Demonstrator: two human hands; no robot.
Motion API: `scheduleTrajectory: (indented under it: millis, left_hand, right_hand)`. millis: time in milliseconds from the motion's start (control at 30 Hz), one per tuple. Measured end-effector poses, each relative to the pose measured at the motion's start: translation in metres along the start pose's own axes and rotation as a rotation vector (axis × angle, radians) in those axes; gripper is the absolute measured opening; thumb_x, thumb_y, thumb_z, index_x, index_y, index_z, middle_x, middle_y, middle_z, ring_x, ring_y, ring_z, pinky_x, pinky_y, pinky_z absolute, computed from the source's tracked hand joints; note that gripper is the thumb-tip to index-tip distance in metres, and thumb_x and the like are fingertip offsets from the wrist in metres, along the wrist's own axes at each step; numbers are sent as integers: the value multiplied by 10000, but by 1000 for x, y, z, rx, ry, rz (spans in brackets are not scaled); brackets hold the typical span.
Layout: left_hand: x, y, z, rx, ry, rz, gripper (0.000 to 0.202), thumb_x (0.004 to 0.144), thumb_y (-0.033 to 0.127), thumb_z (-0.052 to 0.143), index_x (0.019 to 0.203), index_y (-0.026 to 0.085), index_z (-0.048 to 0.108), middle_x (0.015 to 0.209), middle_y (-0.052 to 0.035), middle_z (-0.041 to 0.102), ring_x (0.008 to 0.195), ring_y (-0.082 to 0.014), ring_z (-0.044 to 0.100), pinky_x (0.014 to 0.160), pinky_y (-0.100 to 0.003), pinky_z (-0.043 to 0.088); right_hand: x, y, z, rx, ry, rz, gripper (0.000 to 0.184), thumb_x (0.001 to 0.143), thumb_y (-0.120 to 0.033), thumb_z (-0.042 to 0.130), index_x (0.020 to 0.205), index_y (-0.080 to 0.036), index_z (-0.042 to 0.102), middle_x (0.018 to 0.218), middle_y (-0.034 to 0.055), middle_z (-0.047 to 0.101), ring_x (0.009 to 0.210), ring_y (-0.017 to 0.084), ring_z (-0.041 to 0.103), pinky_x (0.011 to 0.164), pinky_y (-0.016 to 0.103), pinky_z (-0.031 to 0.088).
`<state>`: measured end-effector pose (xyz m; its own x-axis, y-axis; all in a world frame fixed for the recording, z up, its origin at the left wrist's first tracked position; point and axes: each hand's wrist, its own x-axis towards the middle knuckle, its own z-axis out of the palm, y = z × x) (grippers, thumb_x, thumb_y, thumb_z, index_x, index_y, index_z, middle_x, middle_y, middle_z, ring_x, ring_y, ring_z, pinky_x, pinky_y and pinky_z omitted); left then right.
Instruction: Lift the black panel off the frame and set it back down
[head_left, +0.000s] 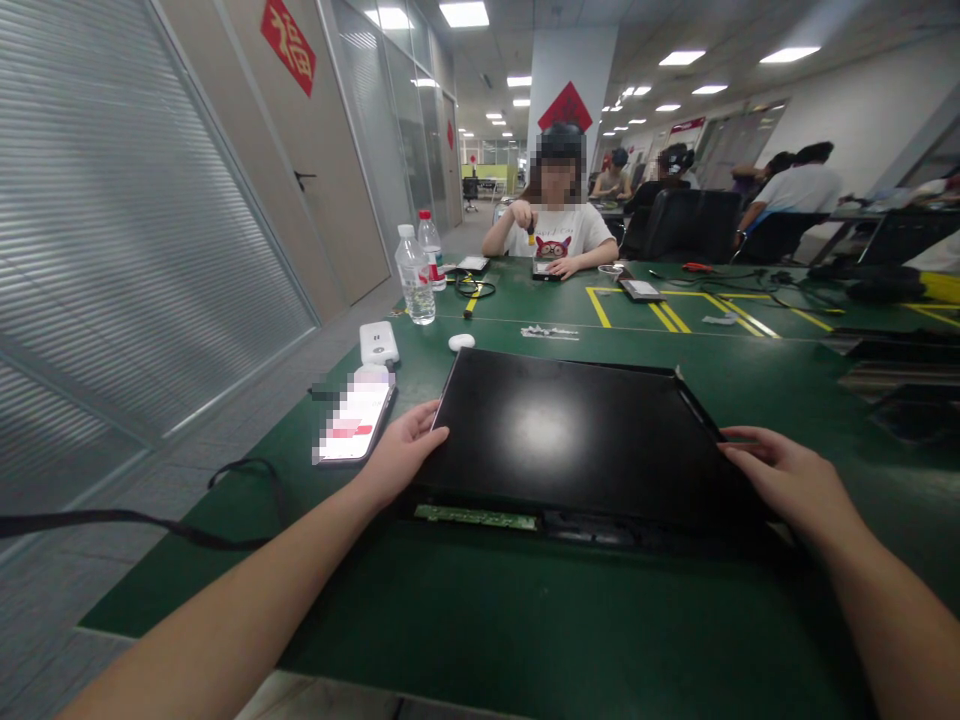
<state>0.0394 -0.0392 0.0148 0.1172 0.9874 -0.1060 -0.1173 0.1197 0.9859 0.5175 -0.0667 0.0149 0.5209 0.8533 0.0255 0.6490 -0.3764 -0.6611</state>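
Note:
A flat, dark display panel (592, 430) spans the space between my two hands, tilted slightly over the green table. Along its near edge a narrow green circuit board (476, 517) shows in a black frame. My left hand (409, 445) grips the panel's left edge, thumb on top and fingers partly hidden. At the right edge, my right hand (784, 470) holds the panel between thumb and fingers; some fingertips are hidden beneath it. A glossy patch of light reflects from the screen's middle.
Left of the panel lie a lit phone (354, 415), a white power bank (379, 343) and a white earbud case (461, 342). Two bottles (416, 280) stand beyond. Across the table (480, 620) sits a co-worker (551, 225) with a yellow-black tool. A black strap (135, 520) crosses the left.

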Motion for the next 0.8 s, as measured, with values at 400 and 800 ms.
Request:
scheduleTrajectory:
  millis: [400, 800]
  left_hand:
    - [0, 2, 0, -17, 61, -25, 537, 799, 311, 884, 1300, 167, 754, 1192, -125, 852, 1144, -338, 796, 964, -402, 648]
    - [8, -8, -15, 287, 130, 108, 737, 782, 606, 831, 1391, 197, 758, 1472, -139, 732, 1409, -408, 637, 1211, -544, 491]
  right_hand:
    - [2, 6, 3, 48, 18, -3, 462, 681, -512, 630, 1037, -260, 784, 945, 80, 840, 1040, 332, 756, 996, 447, 518]
    - [14, 26, 11, 31, 61, -78, 375, 739, -490, 655, 1019, -285, 795, 874, 56, 820, 925, 315, 765, 915, 479, 563]
